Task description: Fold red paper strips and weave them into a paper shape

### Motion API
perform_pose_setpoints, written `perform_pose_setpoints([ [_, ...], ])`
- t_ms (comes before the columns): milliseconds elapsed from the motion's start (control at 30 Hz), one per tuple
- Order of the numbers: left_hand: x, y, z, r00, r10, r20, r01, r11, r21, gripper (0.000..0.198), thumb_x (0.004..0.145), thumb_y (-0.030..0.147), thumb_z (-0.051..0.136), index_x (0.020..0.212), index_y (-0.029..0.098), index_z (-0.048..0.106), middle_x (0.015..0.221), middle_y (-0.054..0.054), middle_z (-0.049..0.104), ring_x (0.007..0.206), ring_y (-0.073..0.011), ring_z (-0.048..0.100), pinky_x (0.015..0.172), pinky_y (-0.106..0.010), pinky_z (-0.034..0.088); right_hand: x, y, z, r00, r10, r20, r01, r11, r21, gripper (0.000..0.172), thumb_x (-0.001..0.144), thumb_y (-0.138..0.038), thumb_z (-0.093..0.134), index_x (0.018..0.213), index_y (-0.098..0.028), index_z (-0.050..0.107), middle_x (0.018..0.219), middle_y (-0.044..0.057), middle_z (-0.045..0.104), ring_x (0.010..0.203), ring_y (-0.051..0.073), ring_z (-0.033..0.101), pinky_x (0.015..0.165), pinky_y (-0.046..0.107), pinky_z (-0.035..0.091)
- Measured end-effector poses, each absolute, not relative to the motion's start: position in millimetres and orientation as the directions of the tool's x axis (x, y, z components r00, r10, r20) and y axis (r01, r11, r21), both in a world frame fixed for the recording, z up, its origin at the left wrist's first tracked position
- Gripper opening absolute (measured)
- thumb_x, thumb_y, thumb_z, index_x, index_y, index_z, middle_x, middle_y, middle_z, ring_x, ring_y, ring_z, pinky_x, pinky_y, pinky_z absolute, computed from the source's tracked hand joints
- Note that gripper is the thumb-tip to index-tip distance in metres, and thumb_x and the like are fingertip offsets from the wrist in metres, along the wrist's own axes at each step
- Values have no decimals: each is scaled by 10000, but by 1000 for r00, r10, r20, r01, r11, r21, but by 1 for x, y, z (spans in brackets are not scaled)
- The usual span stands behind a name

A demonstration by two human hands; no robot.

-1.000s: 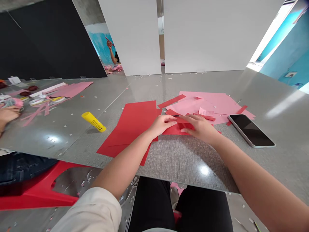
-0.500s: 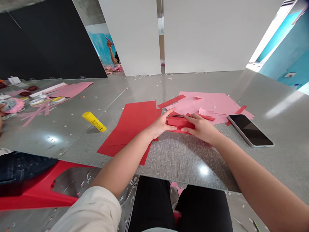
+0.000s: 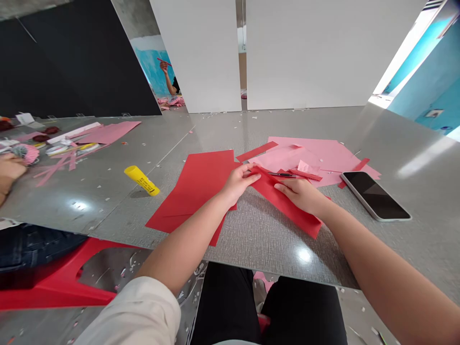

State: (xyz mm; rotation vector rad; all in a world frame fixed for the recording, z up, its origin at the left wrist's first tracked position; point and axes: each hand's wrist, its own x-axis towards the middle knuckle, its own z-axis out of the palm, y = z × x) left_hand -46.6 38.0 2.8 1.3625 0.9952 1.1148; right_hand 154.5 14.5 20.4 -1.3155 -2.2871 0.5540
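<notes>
My left hand (image 3: pixel 239 182) pinches the far end of a long red paper strip (image 3: pixel 287 206) that runs diagonally toward me on the grey table (image 3: pixel 251 239). My right hand (image 3: pixel 302 194) rests on the strip's middle, fingers closed over its edge. A large red sheet (image 3: pixel 196 187) lies under my left forearm. Pink sheets (image 3: pixel 316 153) with red offcuts lie just beyond my hands, and a dark thin tool (image 3: pixel 282 175) lies on them.
A black phone (image 3: pixel 375 195) lies to the right. A yellow glue stick (image 3: pixel 141 180) lies to the left. Far left, another person's hand (image 3: pixel 10 170) is beside pink paper scraps (image 3: pixel 72 143). White panels (image 3: pixel 287 52) stand at the table's back. A red stool (image 3: pixel 53 282) is below left.
The folded red piece between my hands has opened out into a long strip reaching toward me. Both hands stayed in about the same spot.
</notes>
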Motion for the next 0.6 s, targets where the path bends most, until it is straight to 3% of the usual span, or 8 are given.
perform_pose_setpoints([
  [100, -46, 40, 2, 192, 981, 38, -66, -26, 997, 305, 726, 243, 646, 1020, 169, 610, 1112, -89, 621, 946, -169, 601, 853, -327, 455, 154, 15, 19, -373, 921, 113, 692, 357, -628, 423, 864, -485, 349, 576, -216, 502, 518, -4, 464, 471, 134, 398, 457, 291, 301],
  [233, -47, 41, -2, 245, 970, 2, -110, 26, 994, 242, 755, 330, 617, 935, 169, 631, 1033, -83, 650, 908, -171, 611, 831, -328, 461, 150, 13, 15, -374, 927, -20, 610, 229, -759, 439, 804, -544, 432, 521, -211, 394, 503, -27, 380, 452, 105, 320, 422, 264, 236],
  [367, -45, 37, -2, 232, 972, -16, 11, 14, 1000, 252, 750, 386, 615, 891, 179, 632, 940, -61, 664, 820, -161, 616, 762, -316, 473, 146, 11, 12, -470, 874, -118, 526, 170, -833, 350, 761, -547, 496, 660, -213, 517, 573, -30, 457, 486, 101, 389, 433, 248, 306],
  [500, -37, 29, -3, 318, 948, -10, 247, -72, 966, 240, 746, 394, 609, 834, 175, 651, 881, -49, 665, 814, -172, 607, 714, -303, 461, 142, 12, 13, -306, 952, -17, 509, 148, -848, 346, 734, -539, 534, 817, -207, 586, 585, -25, 495, 489, 102, 449, 425, 241, 383],
  [600, -33, 26, -4, 382, 924, 0, 311, -128, 942, 233, 747, 393, 606, 825, 179, 660, 910, -48, 670, 845, -179, 603, 733, -305, 453, 141, 15, 12, -230, 973, -27, 442, 80, -893, 333, 756, -506, 519, 808, -186, 594, 656, 11, 553, 532, 113, 509, 436, 241, 438],
])
